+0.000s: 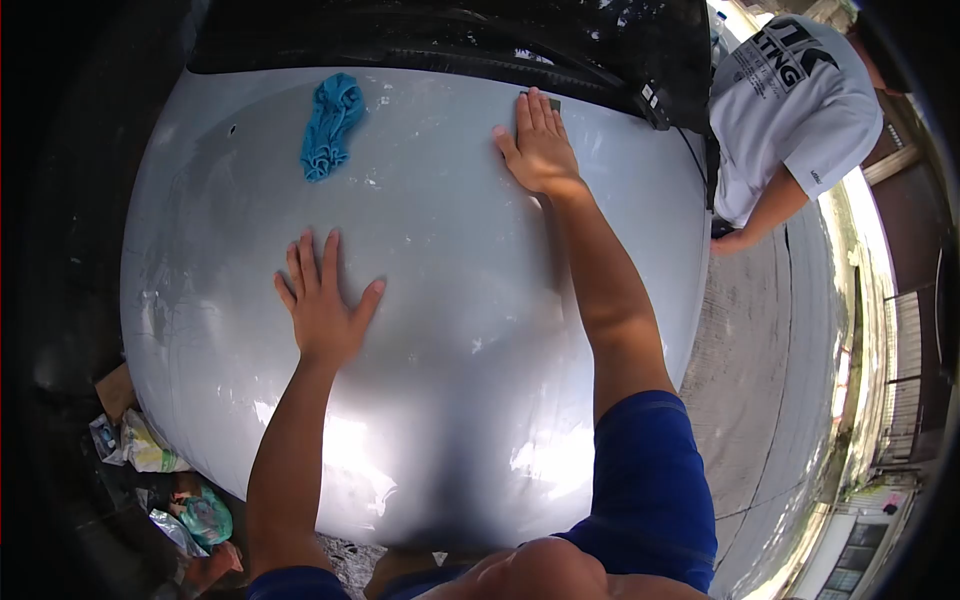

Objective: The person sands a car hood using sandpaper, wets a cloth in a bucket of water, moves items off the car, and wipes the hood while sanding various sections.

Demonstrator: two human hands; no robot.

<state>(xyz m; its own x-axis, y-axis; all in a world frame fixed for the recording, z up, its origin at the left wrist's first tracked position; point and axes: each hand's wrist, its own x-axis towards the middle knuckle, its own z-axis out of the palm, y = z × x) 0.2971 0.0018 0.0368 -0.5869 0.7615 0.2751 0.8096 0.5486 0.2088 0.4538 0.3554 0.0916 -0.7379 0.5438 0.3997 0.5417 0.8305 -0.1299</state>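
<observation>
A silver car hood (440, 250) spreads out beneath both arms, with dull patches and pale specks on its paint. My left hand (325, 305) lies flat on its middle left part, fingers spread, holding nothing. Farther up, near the windshield, my right hand (543, 145) presses with straight fingers on a small dark sheet (556, 104) that looks like sandpaper. Most of that sheet is hidden under the fingers. A crumpled blue cloth (332, 127) rests on the hood's upper left, apart from both hands.
The dark windshield (440, 35) borders the hood at the top. At the right a person in a white shirt (790, 115) stands beside the car, one hand low by its side. Bags and wrappers (205, 515) lie at the lower left. Concrete pavement (745, 370) runs along the right.
</observation>
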